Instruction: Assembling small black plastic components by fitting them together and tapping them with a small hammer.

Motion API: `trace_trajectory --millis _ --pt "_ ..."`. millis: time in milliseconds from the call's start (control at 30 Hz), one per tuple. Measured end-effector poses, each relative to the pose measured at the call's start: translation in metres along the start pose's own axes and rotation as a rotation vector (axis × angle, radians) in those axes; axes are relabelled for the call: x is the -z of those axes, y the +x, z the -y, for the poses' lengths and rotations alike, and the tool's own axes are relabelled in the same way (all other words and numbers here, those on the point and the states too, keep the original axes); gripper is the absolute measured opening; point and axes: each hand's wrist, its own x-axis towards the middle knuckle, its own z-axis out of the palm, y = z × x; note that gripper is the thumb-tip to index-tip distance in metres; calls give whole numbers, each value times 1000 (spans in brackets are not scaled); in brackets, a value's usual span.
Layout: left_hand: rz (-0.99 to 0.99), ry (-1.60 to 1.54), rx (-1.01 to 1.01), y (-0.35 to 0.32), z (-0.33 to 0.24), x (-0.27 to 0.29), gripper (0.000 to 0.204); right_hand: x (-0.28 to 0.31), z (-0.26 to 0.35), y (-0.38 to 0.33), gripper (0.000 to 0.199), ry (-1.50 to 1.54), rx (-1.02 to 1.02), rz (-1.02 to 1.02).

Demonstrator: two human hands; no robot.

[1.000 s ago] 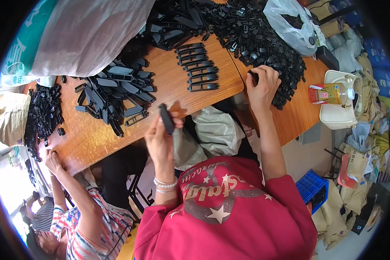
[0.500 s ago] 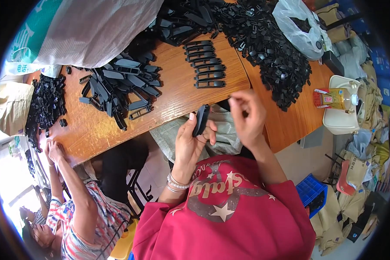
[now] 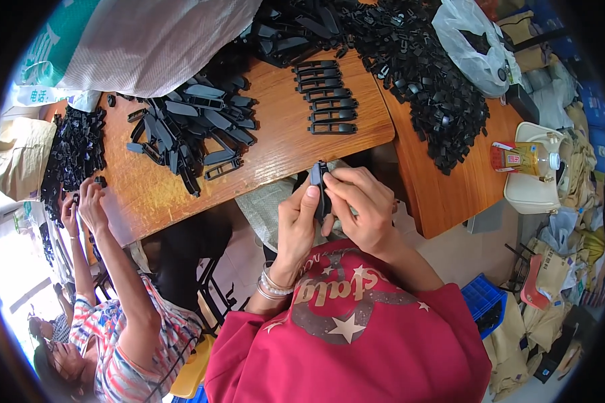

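Observation:
Just off the table's near edge, my left hand (image 3: 298, 218) is closed around a long black plastic part (image 3: 318, 173), held roughly upright. My right hand (image 3: 363, 205) has its thumb and fingers pressed against the right side of that part. Whether a smaller piece sits between those right fingers is hidden. Beyond my hands, a column of black plastic frames (image 3: 326, 94) lies in a neat row on the wooden table (image 3: 275, 138). To its left is a loose heap of similar long black parts (image 3: 195, 124); to its right, a heap of small black pieces (image 3: 437, 101).
A co-worker's hands (image 3: 84, 208) are at small black parts (image 3: 74, 148) by the table's left end. A large woven sack (image 3: 161, 40) stands at the back left. On the right are a plastic bag (image 3: 474, 43), a drink bottle (image 3: 528, 158) and a white handbag (image 3: 534, 191).
My right hand has moved left and down from beside the table edge onto the black part. My left hand has shifted slightly right with the part. The co-worker's hands have moved up and apart.

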Motion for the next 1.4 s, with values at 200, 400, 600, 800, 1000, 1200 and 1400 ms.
trace_trajectory --millis 200,400,600,800,1000,1200,1400 --pt "69 -21 52 1 -5 1 41 7 0 -1 21 78 -44 41" --pt "187 -196 292 11 12 33 46 13 -11 7 25 153 -105 279" --pt "-240 831 -170 10 0 46 34 7 -34 2 26 -1 -54 309" --pt "-602 1440 -621 25 -25 109 17 -1 -74 8 18 -249 -106 83" --pt "-531 1492 -563 20 -28 122 5 -8 -79 13 22 -290 -149 -12" --pt "-470 1321 -687 12 -21 111 10 28 -88 -1 9 -532 -275 -264" --pt "-432 1299 -593 14 -10 100 12 57 -112 -8 14 -859 -412 -227"
